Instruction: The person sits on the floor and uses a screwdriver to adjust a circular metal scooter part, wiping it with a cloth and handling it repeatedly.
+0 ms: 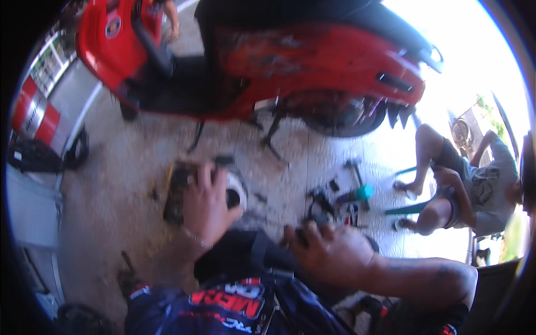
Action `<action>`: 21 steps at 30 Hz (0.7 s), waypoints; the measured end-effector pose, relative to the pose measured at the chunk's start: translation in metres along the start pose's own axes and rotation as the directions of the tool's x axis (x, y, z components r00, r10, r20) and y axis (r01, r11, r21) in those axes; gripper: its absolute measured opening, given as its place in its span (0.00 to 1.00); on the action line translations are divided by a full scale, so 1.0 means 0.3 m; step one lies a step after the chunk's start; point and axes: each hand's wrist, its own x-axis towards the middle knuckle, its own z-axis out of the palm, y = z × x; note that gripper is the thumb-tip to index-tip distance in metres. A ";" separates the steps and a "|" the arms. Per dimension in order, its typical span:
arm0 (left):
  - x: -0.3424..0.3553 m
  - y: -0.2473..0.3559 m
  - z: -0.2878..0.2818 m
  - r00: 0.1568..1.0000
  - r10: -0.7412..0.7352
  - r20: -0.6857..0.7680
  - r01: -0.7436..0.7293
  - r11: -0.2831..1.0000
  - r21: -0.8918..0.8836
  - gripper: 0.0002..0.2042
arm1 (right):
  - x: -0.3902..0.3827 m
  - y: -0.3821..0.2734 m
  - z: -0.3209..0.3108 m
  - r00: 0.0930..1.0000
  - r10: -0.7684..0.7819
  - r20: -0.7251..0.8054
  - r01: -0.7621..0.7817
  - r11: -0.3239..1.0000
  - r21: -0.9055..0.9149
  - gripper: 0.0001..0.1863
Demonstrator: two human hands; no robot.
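My left hand (209, 204) is stretched out over a dark, box-like object (177, 192) with a yellowish edge on the tiled floor. Its fingers are apart, and the thumb lies by a white ring-shaped thing (239, 190) with a dark centre. Blur hides whether the hand touches either. Closer to my body, my right hand (329, 251) is curled, with something small and dark (302, 238) at its fingers that I cannot make out. Beyond both hands stands a red motor scooter (312, 56), its rear wheel (340, 114) to the right.
Right of centre lie a hammer (356, 172), a teal-ended tool (362, 193) and several dark parts (321, 206). A person (474, 184) sits at the right with bent knees. A red-and-white container (39, 114) and a black bag-like thing (33, 156) are at the left.
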 end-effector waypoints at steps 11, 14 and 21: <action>0.002 -0.033 0.022 0.990 0.107 -0.089 -0.102 0.993 0.052 0.35 | 0.049 0.025 0.025 0.982 0.170 -0.083 -0.135 0.936 0.324 0.24; 0.010 -0.034 0.016 0.998 0.056 -0.028 -0.057 0.998 -0.015 0.38 | 0.065 0.027 0.008 0.966 0.256 -0.020 -0.214 0.844 0.492 0.20; 0.013 -0.052 0.019 0.987 0.119 -0.108 -0.119 0.993 0.003 0.36 | 0.076 0.030 -0.010 0.860 0.421 0.289 -0.483 0.486 0.728 0.16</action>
